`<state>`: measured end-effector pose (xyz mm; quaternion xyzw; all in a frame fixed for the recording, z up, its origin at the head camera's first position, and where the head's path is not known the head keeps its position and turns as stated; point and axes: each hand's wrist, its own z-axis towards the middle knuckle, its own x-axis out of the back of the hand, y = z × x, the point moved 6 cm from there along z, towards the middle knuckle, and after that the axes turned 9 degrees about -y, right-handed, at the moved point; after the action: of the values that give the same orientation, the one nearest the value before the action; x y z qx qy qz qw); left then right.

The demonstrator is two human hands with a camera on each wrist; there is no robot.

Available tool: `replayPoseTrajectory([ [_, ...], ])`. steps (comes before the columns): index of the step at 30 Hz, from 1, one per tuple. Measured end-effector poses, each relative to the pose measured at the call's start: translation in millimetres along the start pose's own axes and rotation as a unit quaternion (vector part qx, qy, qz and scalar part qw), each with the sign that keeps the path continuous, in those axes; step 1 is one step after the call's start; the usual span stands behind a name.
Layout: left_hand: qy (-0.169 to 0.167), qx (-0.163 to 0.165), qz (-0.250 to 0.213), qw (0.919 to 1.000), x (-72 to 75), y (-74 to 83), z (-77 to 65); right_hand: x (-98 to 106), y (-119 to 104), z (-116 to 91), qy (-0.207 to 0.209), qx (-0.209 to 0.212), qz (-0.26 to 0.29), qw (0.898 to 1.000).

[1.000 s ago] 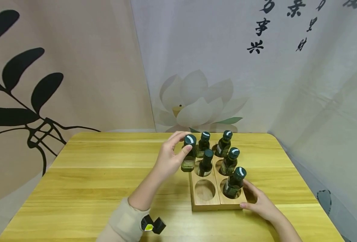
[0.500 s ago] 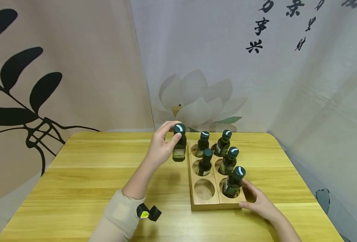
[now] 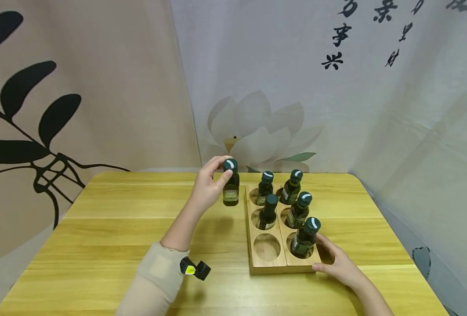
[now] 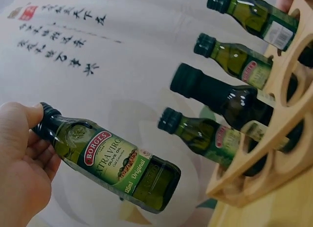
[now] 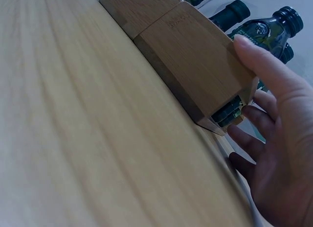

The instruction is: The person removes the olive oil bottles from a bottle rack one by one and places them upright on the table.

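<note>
Head and left wrist views: one Borges olive oil bottle (image 3: 231, 193) is evidently out, clamped in the fingers of the left hand (image 3: 207, 188) above the desk (image 3: 118, 241), five bottles (image 3: 298, 214) standing in the wooden rack (image 3: 280, 270), one hole (image 3: 267, 248) bare, the right hand's (image 3: 339, 266) fingers apart at its corner.

Head view: bases of standing bottles (image 3: 305, 241) hidden in rack (image 3: 269, 268); top characters (image 3: 459, 5) cropped.
</note>
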<state>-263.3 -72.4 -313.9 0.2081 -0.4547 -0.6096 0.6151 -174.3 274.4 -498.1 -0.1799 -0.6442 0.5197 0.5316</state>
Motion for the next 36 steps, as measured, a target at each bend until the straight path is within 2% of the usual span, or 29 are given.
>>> replayPoseTrajectory([
  [3,-0.001,0.017,0.003,0.9999,-1.7,-8.6,-1.6,-0.1,0.8,-0.4,0.0,-0.003,0.002,1.0],
  [8,-0.006,0.029,0.013,0.9995,-4.0,2.2,-8.0,-0.5,1.4,-0.6,-0.001,-0.006,0.007,1.0],
  [10,-0.005,0.028,0.007,0.9996,-5.3,-5.4,-9.8,-0.5,1.4,-0.6,-0.002,-0.007,0.01,1.0],
  [15,-0.002,0.022,-0.006,0.9997,-9.5,-44.6,-12.4,-0.6,1.8,-0.5,-0.003,-0.009,0.011,1.0],
  [20,-0.004,0.016,-0.007,0.9998,-13.6,-54.2,-16.7,-0.6,1.5,-0.5,-0.004,-0.01,0.013,1.0],
  [27,-0.005,0.045,-0.004,0.9989,-18.2,-68.6,-23.7,-0.3,1.5,-0.2,-0.008,-0.014,0.011,1.0],
  [28,-0.006,0.049,-0.006,0.9988,-18.7,-69.5,-24.5,-0.3,1.5,-0.2,-0.008,-0.015,0.01,1.0],
  [35,-0.02,0.054,0.008,0.9983,-19.5,-44.7,-29.9,-0.3,0.9,-0.5,-0.007,-0.009,0.009,1.0],
  [36,-0.021,0.053,0.01,0.9983,-19.8,-45.1,-30.4,-0.3,0.8,-0.5,-0.007,-0.007,0.009,1.0],
])
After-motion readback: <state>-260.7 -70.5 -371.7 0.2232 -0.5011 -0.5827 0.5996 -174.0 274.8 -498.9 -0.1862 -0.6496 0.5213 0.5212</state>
